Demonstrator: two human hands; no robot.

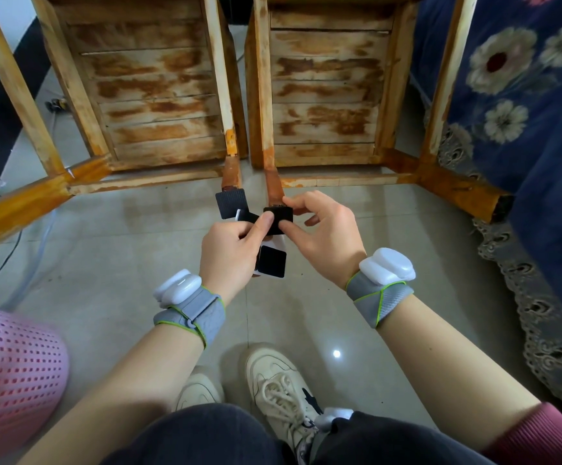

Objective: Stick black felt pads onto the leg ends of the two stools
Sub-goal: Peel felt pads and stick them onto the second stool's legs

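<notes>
A black felt pad (278, 220) sits at the frame's centre, pinched onto the right stool's leg end (273, 191) by the right hand (319, 229). At 9 o'clock, a pad (231, 203) already covers the left stool's leg (232, 174). The left hand (231, 250) grips the backing sheet (271, 260); outer legs look bare
</notes>
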